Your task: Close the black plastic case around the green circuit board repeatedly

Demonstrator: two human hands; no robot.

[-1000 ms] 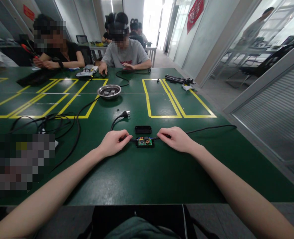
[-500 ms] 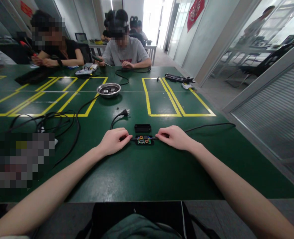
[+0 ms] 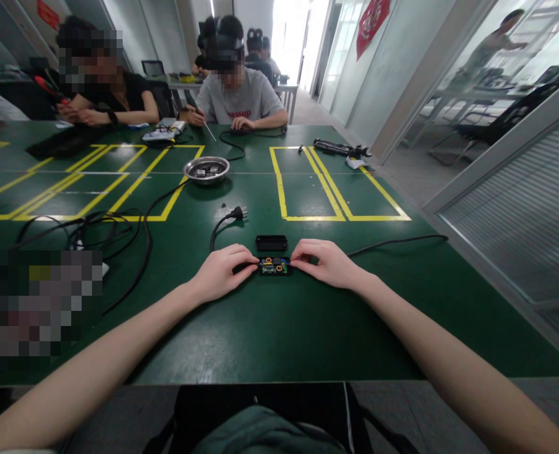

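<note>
A small open black adapter case with a green circuit board (image 3: pixel 273 266) lies on the green table (image 3: pixel 270 328) in front of me. My left hand (image 3: pixel 225 271) pinches its left end, where a black cable leaves it. My right hand (image 3: pixel 324 261) pinches the right end and the cable there. Just behind the board lies the black lid (image 3: pixel 271 242). A black plug (image 3: pixel 238 214) on its cord rests further back.
A metal bowl (image 3: pixel 207 169) with small parts stands at mid-table. Tangled black cables (image 3: pixel 85 233) lie at left. A black tool (image 3: pixel 338 149) rests at back right. Two people sit across the table, working. Yellow tape marks rectangles (image 3: pixel 307 189).
Both hands have slid inward along the cables until their fingertips meet the ends of the adapter case. The person opposite has lifted a thin tool.
</note>
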